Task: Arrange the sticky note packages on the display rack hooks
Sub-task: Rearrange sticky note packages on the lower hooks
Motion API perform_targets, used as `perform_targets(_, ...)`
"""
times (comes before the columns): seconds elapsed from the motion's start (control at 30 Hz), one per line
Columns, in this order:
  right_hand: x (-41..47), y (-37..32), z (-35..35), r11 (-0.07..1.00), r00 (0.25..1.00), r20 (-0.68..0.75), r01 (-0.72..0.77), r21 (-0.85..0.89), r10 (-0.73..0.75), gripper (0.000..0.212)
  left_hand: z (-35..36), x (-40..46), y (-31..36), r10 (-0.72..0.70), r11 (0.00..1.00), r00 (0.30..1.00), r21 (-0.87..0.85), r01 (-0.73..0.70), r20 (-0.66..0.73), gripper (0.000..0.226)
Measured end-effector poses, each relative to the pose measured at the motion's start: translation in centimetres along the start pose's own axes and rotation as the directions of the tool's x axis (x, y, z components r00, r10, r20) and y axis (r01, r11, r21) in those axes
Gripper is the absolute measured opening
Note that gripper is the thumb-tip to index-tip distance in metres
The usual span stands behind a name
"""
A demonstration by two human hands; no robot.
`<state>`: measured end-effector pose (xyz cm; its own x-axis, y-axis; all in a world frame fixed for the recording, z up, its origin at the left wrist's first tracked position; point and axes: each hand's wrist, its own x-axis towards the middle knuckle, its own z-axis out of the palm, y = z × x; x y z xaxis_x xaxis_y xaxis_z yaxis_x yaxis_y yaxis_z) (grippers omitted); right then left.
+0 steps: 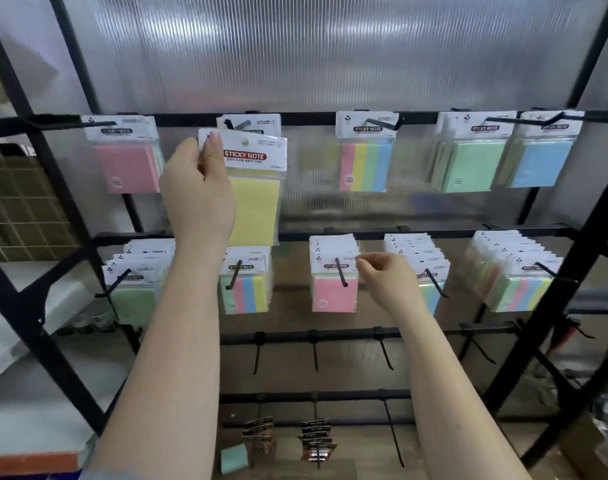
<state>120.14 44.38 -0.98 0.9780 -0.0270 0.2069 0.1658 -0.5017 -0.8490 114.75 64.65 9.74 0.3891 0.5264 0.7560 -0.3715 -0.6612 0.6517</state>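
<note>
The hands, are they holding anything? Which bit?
The left hand pinches the yellow sticky note package by the top left corner of its white header card. The right hand holds nothing.

I'm seeing glossy clear plastic wrapping the yellow sticky note package (254,199), matt black metal hooks (340,271), and a ribbed translucent plastic backing panel (313,50).
</note>
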Motion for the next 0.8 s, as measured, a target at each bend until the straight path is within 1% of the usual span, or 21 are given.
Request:
perform_targets(0.13, 0.0, 0.0, 0.8, 1.000, 1.000, 0.006, -0.001, -0.018, 0.001, 0.029, 0.3, 1.3, 0.0, 0.044, 0.996, 0.999, -0.072, -0.045, -0.010, 0.044)
perform_targets(0.3, 0.0, -0.2, 1.4, 0.999, 1.000, 0.022, 0.003, -0.041, -0.002, 0.025, 0.8, 2.9, -1.0, 0.001, 0.996, 0.999, -0.093, 0.002, 0.032, 0.042)
perform_targets(0.43, 0.2, -0.4, 1.7, 0.999, 1.000, 0.020, 0.004, -0.040, -0.003, 0.026, 1.0, 2.9, -1.0, 0.027, 0.988, 1.000, -0.149, -0.029, -0.011, 0.042)
perform_targets(0.6, 0.2, -0.5, 2.0, 0.999, 1.000, 0.006, -0.002, -0.045, 0.002, 0.027, 1.0, 3.2, -1.6, 0.002, 0.991, 0.999, -0.136, -0.008, -0.040, 0.042)
perform_targets(0.8, 0.4, -0.8, 2.5, 0.997, 1.000, -0.008, -0.007, -0.081, 0.006, 0.027, 1.1, 2.7, -2.1, 0.022, 0.988, 1.000, -0.152, -0.023, -0.008, 0.046)
